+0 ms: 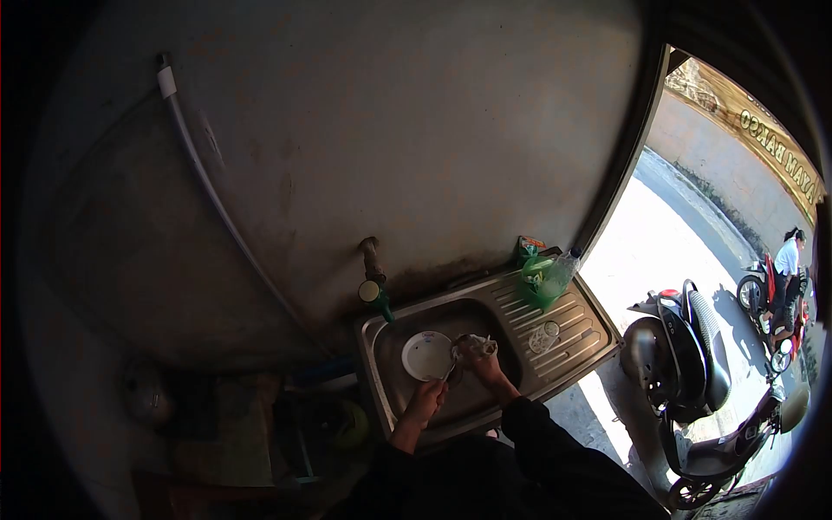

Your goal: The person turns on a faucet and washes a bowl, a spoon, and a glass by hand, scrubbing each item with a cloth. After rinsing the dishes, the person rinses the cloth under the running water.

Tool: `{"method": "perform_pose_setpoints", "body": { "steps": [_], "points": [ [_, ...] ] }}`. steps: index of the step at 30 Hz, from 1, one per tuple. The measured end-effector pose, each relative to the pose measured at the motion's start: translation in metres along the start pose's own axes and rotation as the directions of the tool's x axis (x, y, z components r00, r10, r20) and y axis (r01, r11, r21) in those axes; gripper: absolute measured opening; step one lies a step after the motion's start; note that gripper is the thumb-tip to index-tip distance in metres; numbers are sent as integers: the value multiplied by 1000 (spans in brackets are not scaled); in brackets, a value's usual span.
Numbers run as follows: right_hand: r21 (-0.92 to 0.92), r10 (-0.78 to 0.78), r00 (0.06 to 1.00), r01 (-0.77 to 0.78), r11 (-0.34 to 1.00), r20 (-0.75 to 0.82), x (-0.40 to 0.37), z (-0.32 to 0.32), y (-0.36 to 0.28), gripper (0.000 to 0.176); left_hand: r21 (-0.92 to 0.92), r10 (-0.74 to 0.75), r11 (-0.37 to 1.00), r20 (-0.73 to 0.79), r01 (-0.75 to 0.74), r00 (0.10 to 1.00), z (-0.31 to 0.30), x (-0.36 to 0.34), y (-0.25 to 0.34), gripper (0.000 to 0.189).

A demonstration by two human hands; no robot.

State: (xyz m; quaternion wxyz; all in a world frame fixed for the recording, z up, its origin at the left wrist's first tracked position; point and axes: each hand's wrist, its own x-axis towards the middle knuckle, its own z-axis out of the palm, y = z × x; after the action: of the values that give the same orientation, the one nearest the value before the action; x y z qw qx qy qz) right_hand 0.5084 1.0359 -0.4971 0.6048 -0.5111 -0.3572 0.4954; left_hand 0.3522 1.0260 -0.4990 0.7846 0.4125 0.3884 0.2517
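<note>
In the head view, my left hand [425,402] is closed around a thin, shiny utensil [450,371], perhaps a spoon; its far end is at my other hand. My right hand [479,362] grips a crumpled whitish scrubber [490,347], pressed near the utensil's end. Both hands are over the basin of a steel sink [400,394]. A white plate or shallow bowl [419,356] lies in the basin just beyond my left hand, and my right hand is beside its right rim. The utensil's exact kind is too small to tell.
A tap with a green handle [373,293] juts from the wall above the basin. On the ribbed drainboard [572,342] are a green plastic bag [542,282], a clear bottle [568,264] and a small round clear item [544,336]. Parked outside, right, is a scooter [693,347]; a person [787,264] sits on a red motorbike.
</note>
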Motion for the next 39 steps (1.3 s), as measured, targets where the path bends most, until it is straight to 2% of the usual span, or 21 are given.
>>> {"method": "perform_pose_setpoints", "body": {
  "steps": [2, 4, 5, 6, 8, 10, 12, 13, 15, 19, 21, 24, 25, 29, 31, 33, 35, 36, 37, 38, 39],
  "points": [
    [-49, -95, 992, 91, 995, -85, -2, 2, 7, 13, 1, -9, 1000, 9, 9, 1000, -2, 4, -1, 22],
    [28, 43, 991, -40, 999, -130, -4, 11, 8, 13, 7, -8, 1000, 24, 8, 1000, -1, 7, 6, 22],
    [-164, -97, 994, 89, 982, -45, -7, 14, 4, 11, 26, -25, 999, 5, 25, 1000, -1, 2, 10, 21],
    [-158, -96, 994, 87, 984, -49, -6, 16, -1, 11, 44, -45, 998, -15, 45, 999, -3, -1, 12, 20],
    [-272, -394, 919, 375, 886, -19, -3, 18, -12, 14, 29, -53, 998, 25, 52, 998, -8, 0, 9, 20],
    [-373, -436, 897, 383, 845, -68, 1, 22, -11, 15, 18, -53, 999, 69, 52, 996, -10, 4, 10, 19],
    [-14, -195, 954, 197, 980, -227, 0, 29, -8, 16, 52, 5, 999, 48, -7, 999, -10, 7, 12, 17],
    [-11, -197, 953, 200, 980, -232, -1, 29, -7, 16, 58, 4, 998, 51, -7, 999, -9, 6, 12, 17],
    [9, 27, 999, -28, 1000, 19, -8, 27, -3, 12, -29, 14, 999, -36, -15, 999, -10, 1, 6, 18],
    [-43, 82, 993, -79, 996, 79, -10, 28, -2, 16, 28, 71, 997, -95, -69, 993, -3, 7, -10, 19],
    [203, 76, 994, -60, 977, -75, -14, 40, 11, 16, 149, 203, 974, -222, -173, 954, 5, 14, -12, 21],
    [154, 5, 998, -14, 988, 60, -19, 37, 17, 16, 151, 234, 968, -263, -200, 936, 12, 7, -4, 20],
    [-4, -22, 999, 22, 1000, -25, -19, 38, 8, 16, 149, 232, 969, -266, -198, 936, 11, 7, -6, 20],
    [144, 34, 995, -19, 989, -97, -13, 40, 5, 17, 222, 275, 949, -247, -222, 929, 5, 20, -15, 22],
    [-56, -138, 989, 141, 988, 46, -12, 36, 19, 18, 266, 320, 932, -284, -247, 904, 1, 22, -15, 25],
    [-62, -92, 995, 94, 994, 40, -15, 34, 17, 18, 152, 8, 988, -126, 12, 992, -10, 21, -6, 32],
    [-66, -58, 997, 61, 996, 44, -14, 33, 20, 18, -26, 12, 999, -201, -18, 979, -21, 32, -11, 35],
    [-196, -163, 981, 181, 964, 104, -15, 34, 28, 16, -197, 5, 979, -275, -62, 961, -25, 39, -14, 38],
    [-314, -251, 952, 296, 902, 175, -19, 36, 29, 15, -142, 21, 987, -377, -80, 926, -23, 40, -7, 39],
    [-311, -251, 952, 295, 903, 173, -23, 37, 30, 15, -140, 20, 987, -378, -79, 926, -24, 43, -5, 39],
    [-478, -224, 946, 312, 821, 234, -29, 39, 32, 15, -78, 198, 974, -181, -215, 963, -26, 47, -4, 37]
  ]
}}
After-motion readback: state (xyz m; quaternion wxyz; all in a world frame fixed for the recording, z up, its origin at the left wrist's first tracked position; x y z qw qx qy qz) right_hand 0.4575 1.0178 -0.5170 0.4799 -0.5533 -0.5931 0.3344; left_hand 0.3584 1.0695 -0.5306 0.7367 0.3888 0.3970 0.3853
